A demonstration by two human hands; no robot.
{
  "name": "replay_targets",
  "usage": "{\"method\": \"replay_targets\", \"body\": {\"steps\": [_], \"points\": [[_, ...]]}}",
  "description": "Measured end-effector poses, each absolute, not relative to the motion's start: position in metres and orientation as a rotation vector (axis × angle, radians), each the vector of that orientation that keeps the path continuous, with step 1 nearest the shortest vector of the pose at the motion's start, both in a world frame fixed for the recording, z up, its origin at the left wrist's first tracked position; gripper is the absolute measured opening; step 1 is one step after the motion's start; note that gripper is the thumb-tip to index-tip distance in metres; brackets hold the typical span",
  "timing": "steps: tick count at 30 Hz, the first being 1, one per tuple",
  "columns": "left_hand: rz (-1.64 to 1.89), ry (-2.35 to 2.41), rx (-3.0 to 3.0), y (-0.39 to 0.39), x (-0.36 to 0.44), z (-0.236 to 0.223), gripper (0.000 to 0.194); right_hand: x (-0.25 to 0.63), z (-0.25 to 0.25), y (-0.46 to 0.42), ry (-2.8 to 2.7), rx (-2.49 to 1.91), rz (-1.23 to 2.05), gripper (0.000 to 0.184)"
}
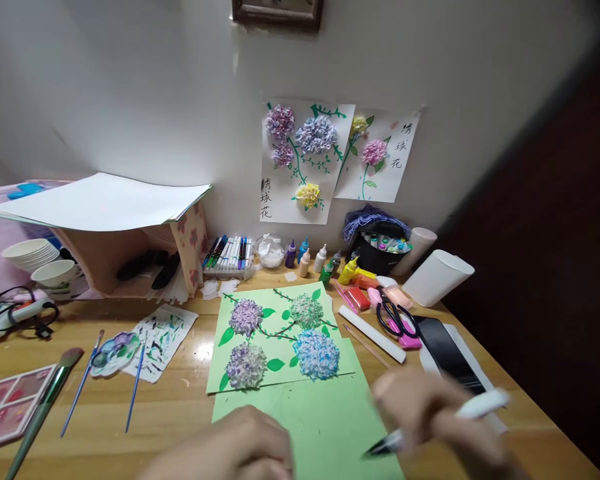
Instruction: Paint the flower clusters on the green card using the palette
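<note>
My right hand (420, 407) is blurred by motion and closed round a white marker pen (480, 404), whose dark tip hangs just above a blank green sheet (330, 420). Low at the frame's bottom, my left hand (235, 450) rests on that sheet's left part with its fingers curled; nothing shows in it. Just beyond lies a green card (280, 333) bearing several crumpled-paper flowers with green stems and leaves.
Black scissors (397, 319), a white ruler (373, 333), a dark phone (447, 353) and coloured clay blocks lie right of the card. Paint bottles, a marker box (229, 255) and a white cup (437, 277) line the wall. Brushes, a palette (114, 351) and paper bowls sit left.
</note>
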State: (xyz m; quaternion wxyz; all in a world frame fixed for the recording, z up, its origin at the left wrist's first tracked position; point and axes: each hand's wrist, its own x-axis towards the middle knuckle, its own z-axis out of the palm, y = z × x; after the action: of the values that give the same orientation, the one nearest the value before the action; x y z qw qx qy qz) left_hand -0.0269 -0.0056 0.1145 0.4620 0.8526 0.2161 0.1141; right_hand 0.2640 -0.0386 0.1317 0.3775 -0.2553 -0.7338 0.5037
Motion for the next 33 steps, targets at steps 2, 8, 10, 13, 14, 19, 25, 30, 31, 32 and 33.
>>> {"method": "replay_targets", "body": {"steps": [2, 8, 10, 13, 14, 19, 25, 30, 31, 32, 33], "points": [[0.269, 0.762, 1.794, 0.006, -0.054, 0.108, 0.044, 0.291, 0.135, -0.040, -1.391, -0.861, 0.977, 0.024], [0.759, 1.604, 1.619, 0.049, -0.096, 0.055, 0.037, 0.323, 0.111, -0.019, -1.096, -1.324, 0.737, 0.021], [0.680, 1.760, 1.633, 0.057, -0.098, 0.037, 0.032, 0.319, 0.088, -0.008, -1.227, -1.425, 0.773, 0.021], [0.499, 1.863, 1.667, 0.066, -0.096, 0.021, 0.034, 0.311, 0.050, 0.004, -1.224, -1.404, 0.841, 0.021], [0.459, 1.876, 1.674, 0.069, -0.095, 0.018, 0.035, 0.309, 0.038, 0.007, -1.166, -1.381, 0.884, 0.023], [0.446, 1.744, 1.688, 0.084, -0.092, 0.016, 0.040, 0.301, -0.001, 0.009, -1.009, -1.276, 1.124, 0.024], [0.476, 1.660, 1.669, 0.095, -0.079, 0.013, 0.051, 0.298, -0.014, 0.009, -0.958, -1.213, 1.233, 0.023], [0.551, 1.598, 1.679, 0.096, -0.076, 0.016, 0.056, 0.300, -0.015, 0.004, -0.913, -1.161, 1.305, 0.024], [0.577, 1.576, 1.681, 0.093, -0.078, 0.018, 0.054, 0.301, -0.015, 0.002, -0.906, -1.148, 1.321, 0.024], [0.599, 1.558, 1.679, 0.090, -0.082, 0.019, 0.052, 0.302, -0.014, 0.000, -0.905, -1.138, 1.342, 0.024], [0.609, 1.548, 1.672, 0.086, -0.085, 0.020, 0.051, 0.303, -0.014, -0.003, -0.911, -1.136, 1.363, 0.024]]}}
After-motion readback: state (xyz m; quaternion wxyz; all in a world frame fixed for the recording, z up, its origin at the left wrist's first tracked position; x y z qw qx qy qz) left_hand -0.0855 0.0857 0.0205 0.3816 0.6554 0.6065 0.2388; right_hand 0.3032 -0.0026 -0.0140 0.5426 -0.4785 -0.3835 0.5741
